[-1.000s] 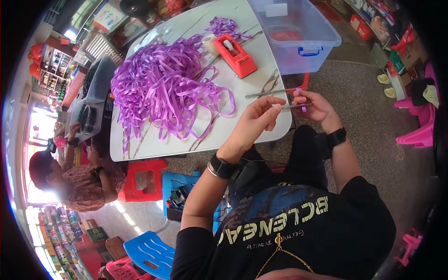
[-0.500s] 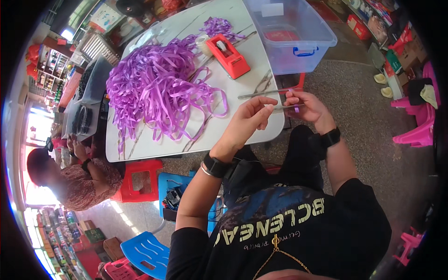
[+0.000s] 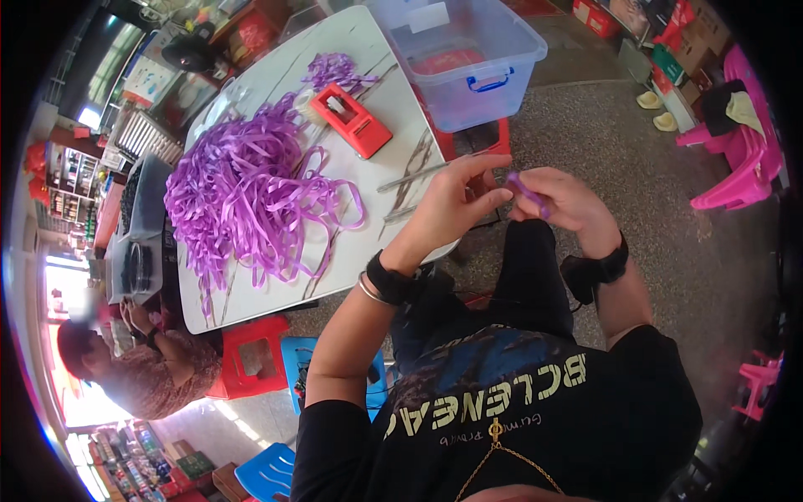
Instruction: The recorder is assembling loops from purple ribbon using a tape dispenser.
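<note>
Over the floor just off the table's right edge, my right hand (image 3: 562, 199) is closed on a short piece of purple ribbon (image 3: 533, 197), which shows between its fingers. My left hand (image 3: 458, 199) faces it from the left, thumb and index finger apart, with nothing visible between them. Thin metal rods (image 3: 410, 178) reach from over the tabletop toward my left hand and pass behind it; their far ends are hidden. A large heap of purple ribbon loops (image 3: 242, 192) covers the middle of the white marbled table (image 3: 401, 100).
A red tape dispenser (image 3: 351, 121) and a smaller ribbon bundle (image 3: 333, 70) sit beyond the heap. A clear plastic bin (image 3: 477, 67) stands past the table's right side. At left, another person (image 3: 150, 368) sits by a red stool (image 3: 251, 356) and dark-filled bins (image 3: 134, 266).
The view has shifted, so the table sits farther left. The ribbon piece that hung at the rod by my right hand is now clear of the rods, in my right fingers.
</note>
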`<move>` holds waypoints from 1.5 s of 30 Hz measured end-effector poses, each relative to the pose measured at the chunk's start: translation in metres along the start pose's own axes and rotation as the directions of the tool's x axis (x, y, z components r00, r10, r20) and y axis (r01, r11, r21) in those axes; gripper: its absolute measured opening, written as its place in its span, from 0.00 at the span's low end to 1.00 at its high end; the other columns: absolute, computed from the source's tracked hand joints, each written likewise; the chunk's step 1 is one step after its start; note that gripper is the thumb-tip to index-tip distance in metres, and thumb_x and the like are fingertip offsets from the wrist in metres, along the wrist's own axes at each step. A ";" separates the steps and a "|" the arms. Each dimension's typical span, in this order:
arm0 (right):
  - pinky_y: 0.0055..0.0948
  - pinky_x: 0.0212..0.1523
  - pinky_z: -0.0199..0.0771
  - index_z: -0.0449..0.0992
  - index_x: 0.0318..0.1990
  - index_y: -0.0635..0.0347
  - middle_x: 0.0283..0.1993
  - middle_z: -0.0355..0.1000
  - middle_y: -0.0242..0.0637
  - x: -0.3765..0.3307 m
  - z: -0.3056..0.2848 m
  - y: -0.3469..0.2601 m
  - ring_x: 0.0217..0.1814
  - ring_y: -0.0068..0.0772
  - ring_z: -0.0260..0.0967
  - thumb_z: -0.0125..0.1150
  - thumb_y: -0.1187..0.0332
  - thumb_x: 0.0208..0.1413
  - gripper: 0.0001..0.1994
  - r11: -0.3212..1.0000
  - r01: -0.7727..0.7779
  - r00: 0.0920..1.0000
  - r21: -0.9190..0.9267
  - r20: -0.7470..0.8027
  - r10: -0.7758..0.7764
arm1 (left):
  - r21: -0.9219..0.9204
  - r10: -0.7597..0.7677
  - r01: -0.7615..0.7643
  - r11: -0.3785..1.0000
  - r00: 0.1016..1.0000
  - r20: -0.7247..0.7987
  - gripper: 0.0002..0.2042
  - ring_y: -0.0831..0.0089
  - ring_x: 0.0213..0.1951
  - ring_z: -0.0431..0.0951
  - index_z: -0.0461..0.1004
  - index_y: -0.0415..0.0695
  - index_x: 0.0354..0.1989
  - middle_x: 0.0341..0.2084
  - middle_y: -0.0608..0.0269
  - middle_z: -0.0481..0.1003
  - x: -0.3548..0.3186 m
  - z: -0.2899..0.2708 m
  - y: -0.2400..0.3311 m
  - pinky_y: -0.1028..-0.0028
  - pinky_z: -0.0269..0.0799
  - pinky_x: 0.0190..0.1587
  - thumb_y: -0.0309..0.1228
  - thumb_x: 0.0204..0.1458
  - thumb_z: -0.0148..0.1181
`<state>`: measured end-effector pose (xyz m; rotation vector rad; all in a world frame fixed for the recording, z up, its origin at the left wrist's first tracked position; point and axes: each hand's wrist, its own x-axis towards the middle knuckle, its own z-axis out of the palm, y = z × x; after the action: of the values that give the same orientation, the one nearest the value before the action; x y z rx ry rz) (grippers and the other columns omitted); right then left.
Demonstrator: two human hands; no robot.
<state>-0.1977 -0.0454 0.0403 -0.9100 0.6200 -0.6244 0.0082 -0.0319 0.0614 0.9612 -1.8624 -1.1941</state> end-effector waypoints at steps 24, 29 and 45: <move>0.19 0.26 0.61 0.70 0.37 0.65 0.23 0.70 0.31 0.039 0.045 -0.019 0.25 0.16 0.64 0.46 0.65 0.57 0.11 0.674 0.260 0.960 -0.691 0.108 -0.260 | -0.213 -0.159 0.149 0.966 0.987 -0.032 0.04 0.85 0.22 0.72 0.72 0.35 0.29 0.20 0.67 0.73 -0.012 -0.072 0.004 0.85 0.66 0.25 0.23 0.46 0.58; 0.18 0.31 0.62 0.69 0.42 0.64 0.28 0.71 0.31 0.038 0.036 -0.016 0.31 0.16 0.65 0.47 0.66 0.56 0.11 0.695 0.324 0.919 -0.641 0.039 -0.392 | -0.008 0.042 -0.046 0.999 0.949 -0.311 0.04 0.84 0.20 0.70 0.73 0.37 0.27 0.18 0.67 0.73 0.031 -0.146 -0.002 0.84 0.63 0.20 0.26 0.47 0.58; 0.32 0.38 0.68 0.66 0.40 0.70 0.38 0.67 0.46 -0.028 0.080 -0.090 0.36 0.36 0.66 0.49 0.76 0.44 0.13 -0.189 0.607 -0.062 -0.772 0.192 -0.980 | 0.583 0.967 -0.794 0.171 0.249 0.056 0.10 0.78 0.31 0.68 0.70 0.46 0.35 0.34 0.66 0.72 -0.056 -0.166 0.188 0.77 0.61 0.35 0.37 0.55 0.44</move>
<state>-0.1790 -0.0265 0.1609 -2.0213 0.5876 -2.2163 0.1379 0.0056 0.2795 0.0521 -1.9264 0.2673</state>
